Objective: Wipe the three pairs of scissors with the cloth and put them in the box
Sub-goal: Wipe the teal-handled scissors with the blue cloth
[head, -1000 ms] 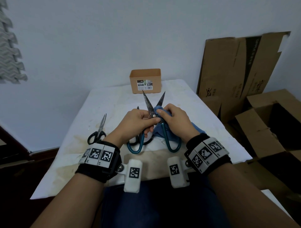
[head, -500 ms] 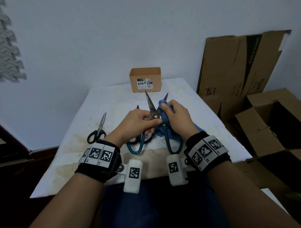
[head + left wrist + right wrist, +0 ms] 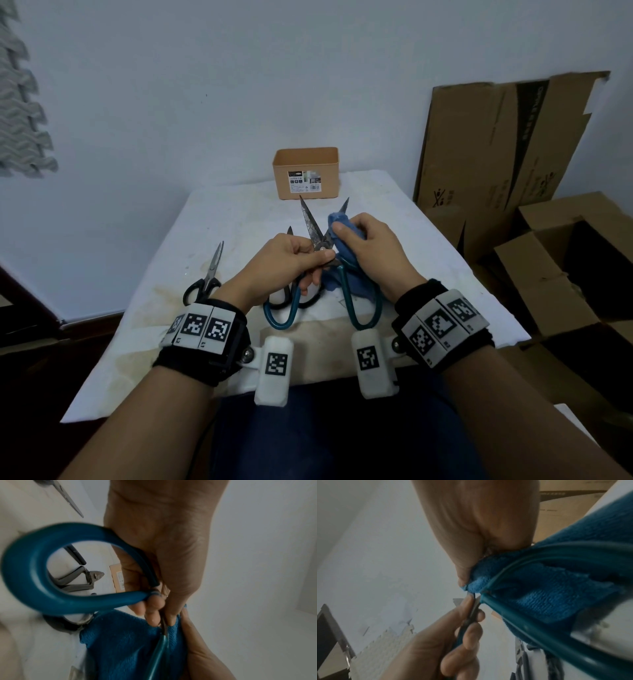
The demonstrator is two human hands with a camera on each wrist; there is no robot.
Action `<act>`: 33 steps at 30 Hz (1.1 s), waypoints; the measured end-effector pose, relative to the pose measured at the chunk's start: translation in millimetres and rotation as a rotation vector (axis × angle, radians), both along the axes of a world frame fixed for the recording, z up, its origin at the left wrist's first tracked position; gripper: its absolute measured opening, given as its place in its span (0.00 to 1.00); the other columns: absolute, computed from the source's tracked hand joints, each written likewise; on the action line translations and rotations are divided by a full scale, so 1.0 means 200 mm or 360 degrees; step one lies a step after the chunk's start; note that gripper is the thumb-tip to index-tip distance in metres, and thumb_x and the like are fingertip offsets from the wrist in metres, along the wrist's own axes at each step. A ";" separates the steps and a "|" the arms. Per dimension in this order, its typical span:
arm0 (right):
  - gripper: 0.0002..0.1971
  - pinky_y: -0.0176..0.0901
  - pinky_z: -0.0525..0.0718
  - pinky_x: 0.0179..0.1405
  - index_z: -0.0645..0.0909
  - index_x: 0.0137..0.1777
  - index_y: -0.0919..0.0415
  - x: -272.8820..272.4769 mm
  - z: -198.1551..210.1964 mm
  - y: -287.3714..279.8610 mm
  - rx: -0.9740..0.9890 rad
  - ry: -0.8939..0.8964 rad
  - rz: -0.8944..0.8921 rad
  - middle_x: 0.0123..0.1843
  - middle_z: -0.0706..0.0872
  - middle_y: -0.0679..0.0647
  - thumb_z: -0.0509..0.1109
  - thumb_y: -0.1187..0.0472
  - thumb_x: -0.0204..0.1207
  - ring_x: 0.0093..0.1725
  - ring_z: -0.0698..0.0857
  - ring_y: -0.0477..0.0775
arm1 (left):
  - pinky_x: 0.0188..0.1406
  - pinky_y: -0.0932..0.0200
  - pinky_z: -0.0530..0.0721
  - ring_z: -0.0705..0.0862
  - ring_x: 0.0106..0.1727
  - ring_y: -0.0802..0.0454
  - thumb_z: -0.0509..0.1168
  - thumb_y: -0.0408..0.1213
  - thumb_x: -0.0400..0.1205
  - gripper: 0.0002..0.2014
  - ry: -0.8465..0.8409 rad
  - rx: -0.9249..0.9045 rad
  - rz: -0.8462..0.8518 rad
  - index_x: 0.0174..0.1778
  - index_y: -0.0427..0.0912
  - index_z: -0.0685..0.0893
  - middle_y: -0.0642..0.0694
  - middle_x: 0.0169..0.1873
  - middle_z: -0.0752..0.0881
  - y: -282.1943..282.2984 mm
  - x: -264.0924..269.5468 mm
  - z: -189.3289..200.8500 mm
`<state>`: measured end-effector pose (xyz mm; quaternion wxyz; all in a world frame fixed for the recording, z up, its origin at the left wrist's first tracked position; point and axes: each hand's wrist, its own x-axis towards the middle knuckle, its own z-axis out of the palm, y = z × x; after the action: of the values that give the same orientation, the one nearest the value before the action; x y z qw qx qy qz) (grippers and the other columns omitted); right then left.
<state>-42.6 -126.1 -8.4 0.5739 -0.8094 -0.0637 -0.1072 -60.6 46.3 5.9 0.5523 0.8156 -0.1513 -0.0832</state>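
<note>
Teal-handled scissors [image 3: 310,222] are held above the white table [image 3: 239,219], blades spread and pointing away. My left hand [image 3: 291,257] pinches them at the pivot, its lower fingers curled on the left handle loop [image 3: 39,566]. My right hand [image 3: 366,246] grips a blue cloth [image 3: 339,222] wrapped around the right blade, whose tip [image 3: 345,204] sticks out. The cloth [image 3: 539,592] hangs under the right handle. Black-handled scissors [image 3: 205,281] lie shut at the left. A third dark pair [image 3: 82,581] lies under my left hand. The tan box [image 3: 306,173] stands at the far edge.
Flattened cardboard [image 3: 507,144] leans on the wall to the right of the table, and open cardboard boxes [image 3: 565,274] stand on the floor beside it. Grey foam mats [image 3: 20,113] hang at the far left. My lap is at the table's near edge.
My right hand with the cloth has slid up along the right blade toward its tip. The left hand keeps its pinch at the pivot.
</note>
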 end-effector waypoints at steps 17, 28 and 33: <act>0.18 0.43 0.72 0.34 0.74 0.31 0.59 0.05 0.02 -0.03 0.0079 0.0060 -0.0078 0.28 0.74 0.50 0.73 0.51 0.78 0.31 0.73 0.49 | 0.29 0.57 0.84 0.76 0.21 0.55 0.73 0.39 0.82 0.17 -0.0121 0.0192 0.0010 0.26 0.45 0.81 0.47 0.21 0.83 -0.03 -0.03 0.04; 0.23 0.40 0.64 0.28 0.65 0.28 0.56 0.06 0.05 -0.06 0.0021 0.0027 -0.0128 0.25 0.67 0.47 0.70 0.52 0.81 0.27 0.66 0.46 | 0.30 0.62 0.78 0.77 0.22 0.52 0.74 0.41 0.81 0.17 -0.0096 0.0219 -0.0030 0.28 0.41 0.81 0.41 0.24 0.84 -0.01 -0.03 0.01; 0.23 0.41 0.65 0.29 0.65 0.28 0.56 0.06 0.05 -0.06 0.0069 0.0023 -0.0138 0.25 0.67 0.47 0.70 0.52 0.81 0.27 0.66 0.46 | 0.31 0.60 0.79 0.77 0.23 0.50 0.74 0.41 0.81 0.16 -0.0069 0.0200 -0.0063 0.32 0.36 0.83 0.37 0.26 0.85 -0.01 -0.03 0.02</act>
<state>-30.9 -138.4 2.2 0.5865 -0.7996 -0.0222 -0.1274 -66.5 44.8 10.2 0.4947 0.8472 -0.1738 -0.0858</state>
